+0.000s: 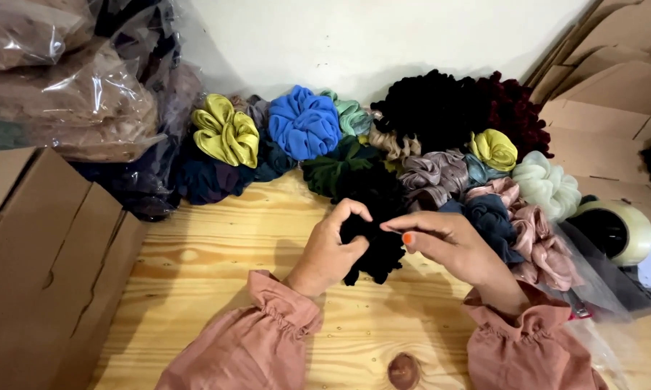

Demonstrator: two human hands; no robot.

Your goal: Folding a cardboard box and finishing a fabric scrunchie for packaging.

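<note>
While both pink sleeves lie low over the pale wooden tabletop (217, 253), the two hands meet at its middle on a black scrunchie (372, 249). The left hand (333, 249) curls round the scrunchie's left edge, thumb and forefinger arched over its top and closed on the fabric. The right hand (448, 245) comes in from the other side, its thumb and forefinger pinched together on the scrunchie's upper right edge. The scrunchie hangs between them, its lower part just above or resting on the wood; which, I cannot tell.

Just beyond the hands a heap of scrunchies runs along the wall: a dark blue one (493, 220) and a dusty pink satin one (546, 249) beside the right hand, then a mint one (549, 184), a bright blue one (305, 123), an olive-yellow satin one (226, 131) and a dark red one (513, 108) farther back. A roll of clear tape (618, 227) sits at the right. A cardboard box (40, 253) stands at the left, with clear plastic bags (72, 94) of fabric behind it. Flat cardboard (614, 87) leans in the far right corner.
</note>
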